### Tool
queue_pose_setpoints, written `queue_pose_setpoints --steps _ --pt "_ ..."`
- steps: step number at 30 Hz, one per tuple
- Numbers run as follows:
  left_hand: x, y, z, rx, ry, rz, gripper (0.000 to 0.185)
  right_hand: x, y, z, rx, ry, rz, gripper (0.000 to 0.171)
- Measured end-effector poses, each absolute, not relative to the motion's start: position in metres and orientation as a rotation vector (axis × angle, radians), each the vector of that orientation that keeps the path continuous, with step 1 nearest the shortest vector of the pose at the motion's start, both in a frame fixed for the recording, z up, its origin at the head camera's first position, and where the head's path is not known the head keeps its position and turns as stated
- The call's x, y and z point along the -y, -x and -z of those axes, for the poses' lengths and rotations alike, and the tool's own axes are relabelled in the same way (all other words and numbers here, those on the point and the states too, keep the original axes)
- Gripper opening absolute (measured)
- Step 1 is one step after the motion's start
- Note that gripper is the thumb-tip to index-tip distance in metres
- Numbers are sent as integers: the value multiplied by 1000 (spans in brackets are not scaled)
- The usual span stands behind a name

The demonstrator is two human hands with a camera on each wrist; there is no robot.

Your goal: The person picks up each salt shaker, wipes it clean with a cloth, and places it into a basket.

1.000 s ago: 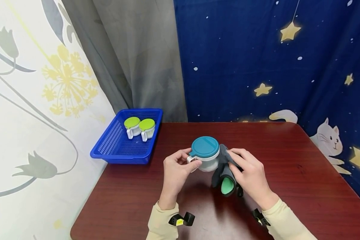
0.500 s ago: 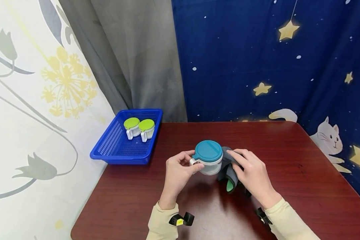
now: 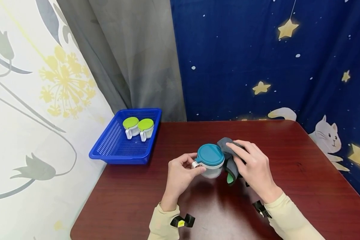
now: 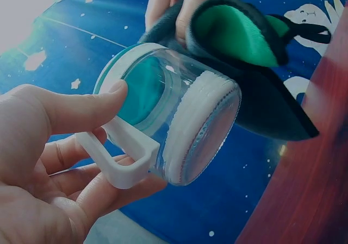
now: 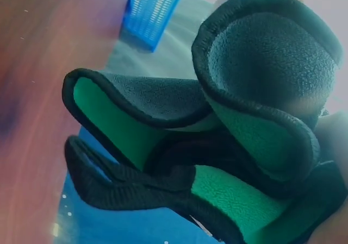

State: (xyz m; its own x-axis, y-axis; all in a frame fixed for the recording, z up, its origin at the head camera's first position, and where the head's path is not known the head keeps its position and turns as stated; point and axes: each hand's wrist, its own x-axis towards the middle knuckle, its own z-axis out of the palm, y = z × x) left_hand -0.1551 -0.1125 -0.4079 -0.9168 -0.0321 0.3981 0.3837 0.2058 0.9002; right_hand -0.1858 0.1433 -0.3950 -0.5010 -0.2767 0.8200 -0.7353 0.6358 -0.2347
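A clear glass jar (image 3: 210,163) (image 4: 174,124) with a teal lid and a white handle (image 4: 120,156) is held above the dark red table (image 3: 303,186). My left hand (image 3: 182,171) (image 4: 49,162) grips that handle, thumb pressed on the jar's side. My right hand (image 3: 253,166) holds a folded grey cloth with a green inner face (image 3: 229,163) (image 4: 244,54) (image 5: 217,141) against the jar's right side. The cloth fills the right wrist view.
A blue mesh basket (image 3: 114,146) at the table's back left corner holds two small white-handled jars with lime green lids (image 3: 130,122) (image 3: 145,124). Curtains hang behind: grey, dark blue with stars, floral white at left. The table's left edge lies close to the basket.
The jar and both hands have drifted slightly right and down, and the cloth has been drawn up higher around the jar's right side, showing less green.
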Motion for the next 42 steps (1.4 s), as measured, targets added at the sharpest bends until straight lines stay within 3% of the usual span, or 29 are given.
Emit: queue_pose_setpoints --steps 15,29,42 --pt "116 156 412 2071 315 1815 29 -135 186 389 2071 -824 -703 55" --pt "126 155 405 2002 352 1823 31 -135 183 412 2226 -885 -506 43" --pt "128 155 406 2029 333 1857 32 -138 185 418 2214 -883 -530 45"
